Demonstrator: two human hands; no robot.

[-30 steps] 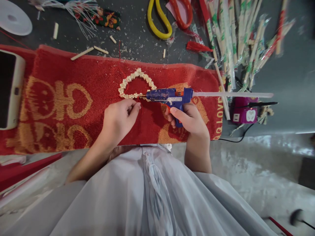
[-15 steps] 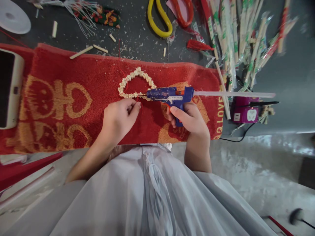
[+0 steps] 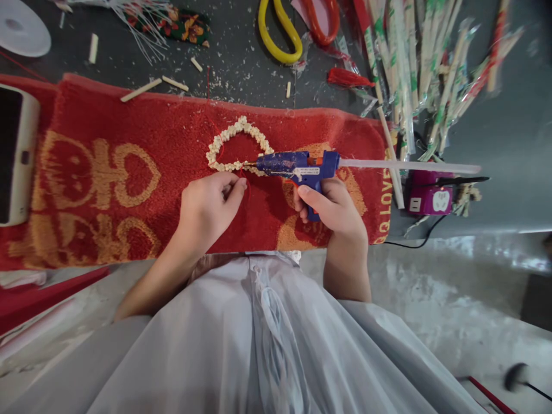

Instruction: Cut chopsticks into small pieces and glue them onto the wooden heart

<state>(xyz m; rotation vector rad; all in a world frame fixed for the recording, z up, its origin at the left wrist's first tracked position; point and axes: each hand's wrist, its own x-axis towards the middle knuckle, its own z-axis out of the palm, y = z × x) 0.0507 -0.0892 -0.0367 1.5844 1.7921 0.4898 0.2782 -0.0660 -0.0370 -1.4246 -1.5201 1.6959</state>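
Observation:
A blue hot glue gun [image 3: 297, 165] is gripped in my right hand [image 3: 334, 207], its nozzle pointing left at the lower side of a cream beaded loop [image 3: 214, 150]. A long translucent glue stick [image 3: 409, 166] sticks out of its back end. Just below the loop, my left hand [image 3: 211, 207] is closed in a pinch on a thin red thread [image 3: 248, 194]. The thread runs up to the loop by the nozzle tip. Whether the nozzle touches the beads I cannot tell. Loop and hands are over a red towel [image 3: 181, 138] with orange patterns.
A phone [image 3: 23, 161] lies at the left, below a white spool [image 3: 21, 29]. Yellow-handled scissors [image 3: 284, 52], a red tassel [image 3: 349, 77] and wrapped sticks [image 3: 401, 75] lie along the back. A purple power adapter [image 3: 430, 192] with a black cord sits right.
Both hands, the glue gun and the loop hold almost the same place. The view has shifted very slightly.

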